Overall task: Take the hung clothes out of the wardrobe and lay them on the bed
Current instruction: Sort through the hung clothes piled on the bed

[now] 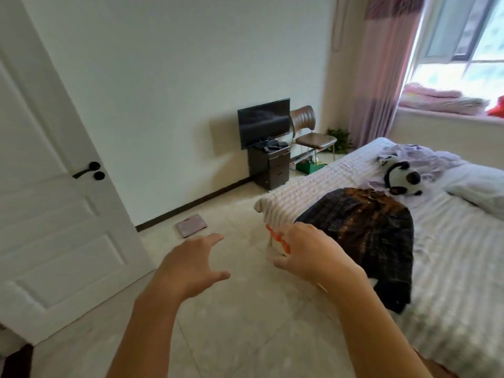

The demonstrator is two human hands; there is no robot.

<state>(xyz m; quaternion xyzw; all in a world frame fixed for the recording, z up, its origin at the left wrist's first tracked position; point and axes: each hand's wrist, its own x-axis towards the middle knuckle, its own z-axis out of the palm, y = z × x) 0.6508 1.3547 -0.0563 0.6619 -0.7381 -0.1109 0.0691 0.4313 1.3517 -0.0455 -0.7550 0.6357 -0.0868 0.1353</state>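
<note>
A dark plaid shirt (365,230) lies spread flat on the striped bed (458,268), its lower end hanging over the near edge. An orange hanger (274,236) pokes out at the bed's corner. My right hand (311,255) hovers in front of that hanger and the shirt's edge, fingers spread, gripping nothing that I can see. My left hand (191,266) is stretched out over the floor with fingers spread and holds nothing. A crumpled lilac garment (425,159) lies farther up the bed. No wardrobe is in view.
A white door (54,186) stands at the left. A scale (191,224) lies on the tiled floor by the wall. A TV on a dark cabinet (268,170) and a chair (311,135) stand at the far wall. A panda toy (403,178) and a pillow (477,184) rest on the bed.
</note>
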